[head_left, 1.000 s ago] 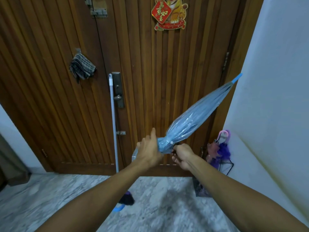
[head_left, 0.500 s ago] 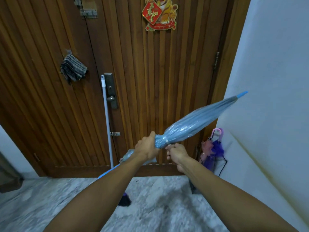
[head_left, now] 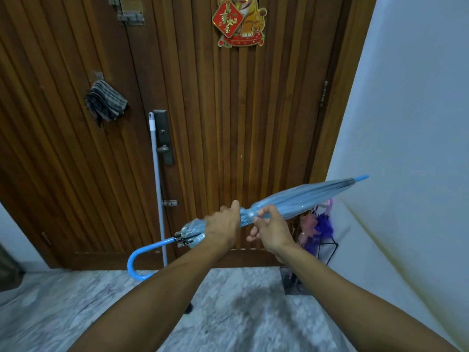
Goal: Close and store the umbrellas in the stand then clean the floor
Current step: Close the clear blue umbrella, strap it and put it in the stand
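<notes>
- My left hand [head_left: 223, 226] is wrapped around the folded blue umbrella [head_left: 299, 199], fingers curled tight round its gathered canopy near the handle end.
- My right hand [head_left: 270, 228] pinches the umbrella's strap [head_left: 250, 215] between thumb and fingertips, just beside my left hand.
- I see the umbrella held nearly level in front of the wooden door [head_left: 203, 123], curved handle [head_left: 137, 260] low on the left, tip [head_left: 361, 177] towards the white wall [head_left: 411, 123].
- A purple umbrella [head_left: 321, 227] sits in the black wire stand [head_left: 332, 246] in the corner.
- A mop pole [head_left: 157, 179] leans on the door above the marble floor [head_left: 241, 313].
</notes>
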